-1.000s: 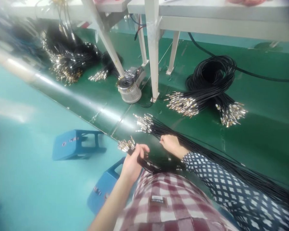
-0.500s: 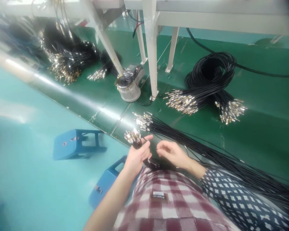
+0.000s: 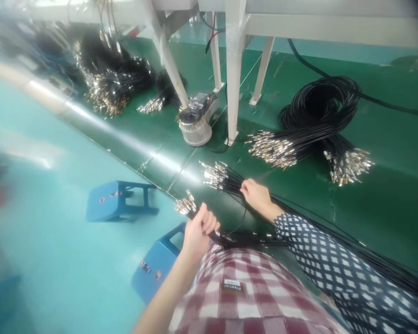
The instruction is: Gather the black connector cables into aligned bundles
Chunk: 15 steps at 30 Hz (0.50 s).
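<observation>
My left hand is closed around a bundle of black cables near the table's front edge. Silvery metal connectors stick out past its thumb side. Farther in, a second, longer bundle of black cables lies across the green tabletop, its connector ends fanned out to the left. My right hand rests on this bundle just behind the connectors, its fingers pinched together at the cables. How many cables the right fingers hold is hidden. A thin cable loops down between the two bundles.
A coiled cable bundle lies at the right back. A round grey-white device stands beside a white shelf leg. More cable heaps are at the left back. Two blue stools stand on the floor, left of the table edge.
My right hand has moved away from the left hand, up onto the cable bundle on the table. The left hand's fingers have curled tighter round its own bundle.
</observation>
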Motion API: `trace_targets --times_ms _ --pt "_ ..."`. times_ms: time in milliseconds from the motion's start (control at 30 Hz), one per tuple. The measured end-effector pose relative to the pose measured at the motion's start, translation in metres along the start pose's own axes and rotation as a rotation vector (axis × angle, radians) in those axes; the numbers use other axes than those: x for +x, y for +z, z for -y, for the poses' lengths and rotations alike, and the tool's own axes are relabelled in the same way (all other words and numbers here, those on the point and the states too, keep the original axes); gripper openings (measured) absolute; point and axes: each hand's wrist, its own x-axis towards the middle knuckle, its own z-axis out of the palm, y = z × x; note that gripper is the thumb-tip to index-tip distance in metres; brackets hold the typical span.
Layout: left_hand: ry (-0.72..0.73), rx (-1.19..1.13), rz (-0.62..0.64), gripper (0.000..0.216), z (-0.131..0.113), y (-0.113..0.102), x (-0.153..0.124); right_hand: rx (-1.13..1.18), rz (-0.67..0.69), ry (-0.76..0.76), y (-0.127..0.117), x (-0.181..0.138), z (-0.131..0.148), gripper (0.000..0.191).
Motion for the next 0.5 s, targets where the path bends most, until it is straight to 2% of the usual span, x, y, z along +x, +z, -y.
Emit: trace_targets --times_ms 133,333,500 --pt "0.017 0.044 0.008 0.032 -0.001 0.004 0.003 -0.032 0.009 -0.018 0.001 -0.006 -0.006 0.015" --pt "0.0 0.072 0.026 0.031 -0.005 0.009 0.004 0.029 0.026 -0.069 0.005 0.002 -0.008 0.011" --pt "0.019 0.103 0.036 0.026 -0.003 0.005 0.006 0.196 -0.044 -0.021 -0.017 -0.013 -0.012 0.016"
